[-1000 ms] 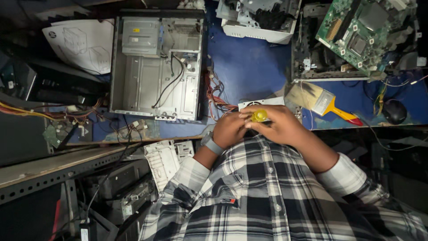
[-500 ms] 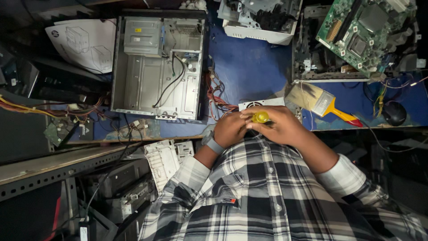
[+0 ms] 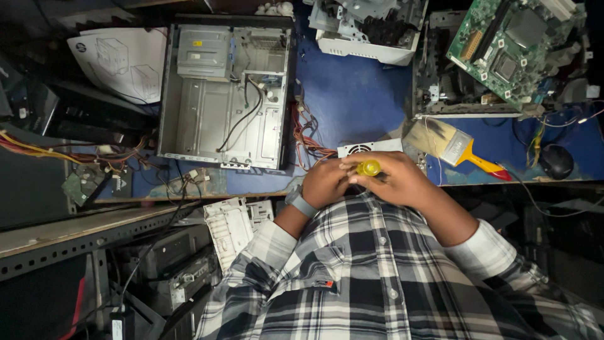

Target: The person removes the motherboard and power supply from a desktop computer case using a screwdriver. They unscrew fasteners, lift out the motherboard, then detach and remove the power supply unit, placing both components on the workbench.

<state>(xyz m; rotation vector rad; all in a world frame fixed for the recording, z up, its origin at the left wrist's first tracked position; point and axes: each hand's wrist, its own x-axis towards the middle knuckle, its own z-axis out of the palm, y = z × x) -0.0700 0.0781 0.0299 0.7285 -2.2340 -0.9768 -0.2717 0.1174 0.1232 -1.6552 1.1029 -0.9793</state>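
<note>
My right hand (image 3: 402, 182) is closed around a screwdriver with a round yellow handle (image 3: 369, 167), held upright at the bench's front edge. My left hand (image 3: 324, 184), with a grey band on its wrist, curls in against it from the left and grips the near side of a small grey vented power supply box (image 3: 368, 148). The box lies on the blue bench top (image 3: 352, 101), mostly covered by both hands. The screwdriver's shaft and tip are hidden. My plaid shirt sleeves fill the bottom of the view.
An open, empty metal computer case (image 3: 223, 101) lies left of my hands, with loose orange wires (image 3: 308, 135) beside it. A yellow-handled paintbrush (image 3: 453, 146) lies to the right. A green motherboard (image 3: 513, 50), a black mouse (image 3: 556, 161) and a white plastic panel (image 3: 236, 226) sit around.
</note>
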